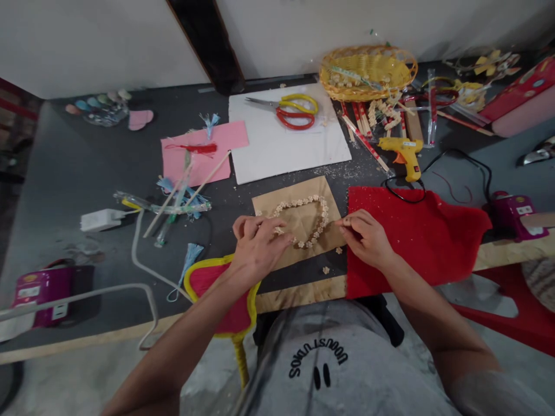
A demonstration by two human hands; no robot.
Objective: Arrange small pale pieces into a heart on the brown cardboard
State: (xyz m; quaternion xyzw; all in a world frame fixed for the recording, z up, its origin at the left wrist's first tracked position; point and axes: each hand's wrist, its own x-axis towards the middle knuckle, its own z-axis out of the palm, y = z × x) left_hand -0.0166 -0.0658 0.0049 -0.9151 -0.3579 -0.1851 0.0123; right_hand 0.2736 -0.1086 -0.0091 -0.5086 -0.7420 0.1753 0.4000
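A heart-shaped ring of small cream flower-like pieces (325, 215) lies on a sheet of brown paper (299, 222). My left hand (260, 241) reaches over the ring's left side, fingers apart, its fingertips at the pieces; whether they press on them I cannot tell. To the right of the ring, over the paper's edge, my right hand (363, 234) is closed in a pinch. What sits between those fingertips is too small to name. Two loose flower-like pieces (326, 270) rest on the dark table below the paper.
Red cloth (416, 237) lies under my right forearm. Behind are a yellow glue gun (403, 155), scissors (297, 111) on a white board (260, 156), and a wicker basket (368, 92). A pink fan-like piece with yellow trim (217, 283) overlaps the front edge. Tassels (191, 257) lie left.
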